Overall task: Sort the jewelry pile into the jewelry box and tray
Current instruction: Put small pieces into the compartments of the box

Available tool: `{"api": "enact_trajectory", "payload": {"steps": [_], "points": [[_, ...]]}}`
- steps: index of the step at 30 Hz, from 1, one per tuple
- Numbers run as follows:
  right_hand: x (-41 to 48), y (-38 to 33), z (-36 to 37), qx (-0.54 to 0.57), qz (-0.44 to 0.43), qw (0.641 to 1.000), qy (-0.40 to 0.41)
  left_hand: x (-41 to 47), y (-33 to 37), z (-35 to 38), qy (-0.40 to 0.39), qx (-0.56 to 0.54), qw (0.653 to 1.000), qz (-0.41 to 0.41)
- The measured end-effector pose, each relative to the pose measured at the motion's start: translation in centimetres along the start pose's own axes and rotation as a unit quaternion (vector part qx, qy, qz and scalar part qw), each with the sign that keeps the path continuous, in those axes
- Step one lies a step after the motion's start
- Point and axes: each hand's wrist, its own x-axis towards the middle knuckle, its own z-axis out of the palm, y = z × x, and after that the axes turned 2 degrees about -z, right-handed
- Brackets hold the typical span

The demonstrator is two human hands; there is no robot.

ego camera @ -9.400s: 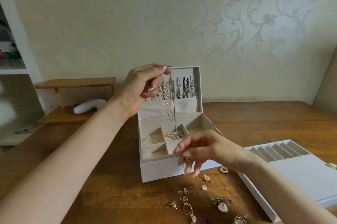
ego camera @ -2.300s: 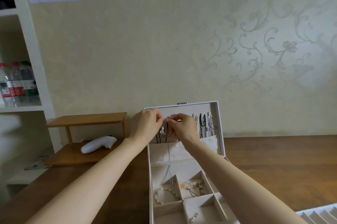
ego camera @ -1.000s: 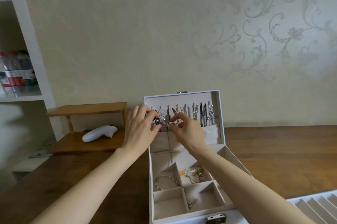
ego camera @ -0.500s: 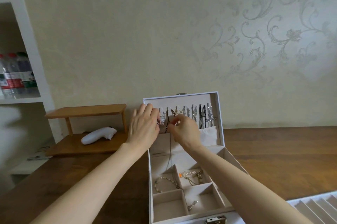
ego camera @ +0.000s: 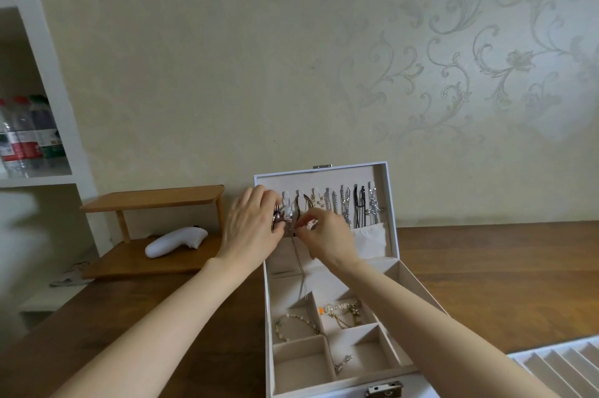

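Several necklaces point(ego camera: 353, 206) are already hanging in the jewelry box point(ego camera: 301, 365) lid, bracelets point(ego camera: 296, 326) lying in two compartments. Right hand point(ego camera: 327, 235) is pinching a thin chain point(ego camera: 299, 268) up at the left hooks point(ego camera: 300, 196), tail trailing into the box. Left hand point(ego camera: 251, 229) is touching neighbouring pendants point(ego camera: 287, 214); grip unclear. Tray point(ego camera: 551, 368) peeking in lower right; pile out of view. Crowded hooks risking tangles.

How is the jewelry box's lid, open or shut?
Open. The lid of the jewelry box stands upright, necklaces hanging inside it, compartments below uncovered.
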Motion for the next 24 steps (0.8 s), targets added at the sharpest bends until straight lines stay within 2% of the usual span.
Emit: {"api": "enact_trajectory", "payload": {"steps": [4,8,14,19,21,24], "points": [[-0.9,1.2,-1.6,-0.063,0.009,0.996,-0.059,-2.8,0.7,-1.0,0.067,-0.030,0.997,-0.006],[-1.9,0.8,-0.9,-0.102,-0.001,0.988,-0.113,-4.6,1.6,0.2,0.022,0.021,0.999,-0.018],[-2.2,0.7,0.2,-0.017,0.037,0.985,-0.165,-4.4,2.3,0.8,-0.039,0.065,0.996,-0.051],[-3.3,0.9,-3.1,0.073,0.062,0.978,-0.186,-4.2,2.2,1.1,-0.049,0.027,0.997,-0.058],[-3.1,0.5,-5.1,0.112,0.060,0.977,-0.169,-4.1,1.8,1.3,-0.047,0.019,0.997,-0.056],[-1.3,-0.7,-7.2,0.153,0.043,0.982,-0.099,-3.9,1.5,1.5,-0.058,0.022,0.997,-0.050]]}}
